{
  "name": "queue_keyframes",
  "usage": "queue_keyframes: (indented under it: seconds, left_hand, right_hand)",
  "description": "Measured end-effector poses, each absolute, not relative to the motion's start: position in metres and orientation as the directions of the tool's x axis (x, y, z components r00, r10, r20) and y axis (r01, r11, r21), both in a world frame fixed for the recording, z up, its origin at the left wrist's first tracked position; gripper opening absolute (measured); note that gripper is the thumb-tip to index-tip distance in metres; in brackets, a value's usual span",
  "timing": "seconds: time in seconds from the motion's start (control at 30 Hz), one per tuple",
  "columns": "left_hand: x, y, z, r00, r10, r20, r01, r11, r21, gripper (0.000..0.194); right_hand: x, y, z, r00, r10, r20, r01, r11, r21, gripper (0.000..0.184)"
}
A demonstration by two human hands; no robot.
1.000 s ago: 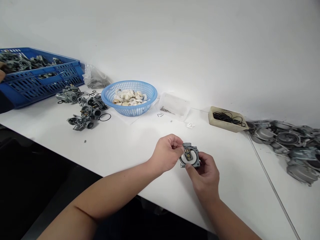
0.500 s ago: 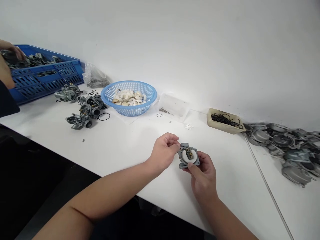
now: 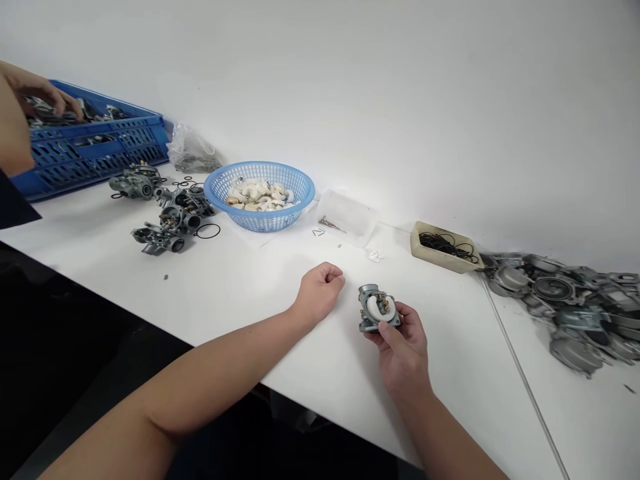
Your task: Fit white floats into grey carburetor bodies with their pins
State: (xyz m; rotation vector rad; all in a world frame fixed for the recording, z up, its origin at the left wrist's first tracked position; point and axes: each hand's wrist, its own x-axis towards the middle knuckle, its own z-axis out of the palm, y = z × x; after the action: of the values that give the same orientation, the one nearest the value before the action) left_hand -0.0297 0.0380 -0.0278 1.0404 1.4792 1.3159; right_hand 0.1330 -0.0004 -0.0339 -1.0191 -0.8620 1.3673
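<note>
My right hand grips a small grey metal carburetor body with a white curved float and a brass part on top, held just above the white table. My left hand hovers a short way to its left, fingers curled into a loose fist, apart from the part. Nothing shows in the left hand.
A light blue basket of white floats stands behind. Several carburetor bodies with black rings lie left. A beige tray of black rings and a pile of metal covers sit right. Another person's hand reaches into a blue crate.
My left hand has let go of the carburetor body and drawn away to the left. The other person's hand has moved further into the blue crate.
</note>
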Motion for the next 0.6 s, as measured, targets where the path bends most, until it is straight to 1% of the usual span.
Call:
queue_keyframes:
  seconds: [0.13, 0.33, 0.5, 0.6]
  left_hand:
    - [-0.031, 0.043, -0.036, -0.286, 0.957, -0.055, 0.092, 0.085, 0.992, 0.008]
    - [-0.033, 0.046, -0.037, -0.294, 0.956, -0.003, 0.167, 0.055, 0.984, 0.005]
    - [-0.033, 0.046, -0.039, -0.278, 0.960, 0.026, 0.230, 0.040, 0.972, 0.006]
    - [-0.033, 0.046, -0.040, -0.253, 0.966, 0.046, 0.277, 0.027, 0.960, 0.007]
  right_hand:
    - [0.134, 0.002, -0.032, 0.034, 0.994, -0.104, -0.379, -0.083, -0.922, 0.040]
    - [0.137, 0.004, -0.031, 0.027, 0.989, -0.142, -0.363, -0.123, -0.924, 0.047]
    - [0.138, 0.006, -0.028, 0.013, 0.985, -0.173, -0.383, -0.154, -0.911, 0.046]
    - [0.139, 0.009, -0.028, -0.035, 0.985, -0.169, -0.413, -0.168, -0.895, 0.043]
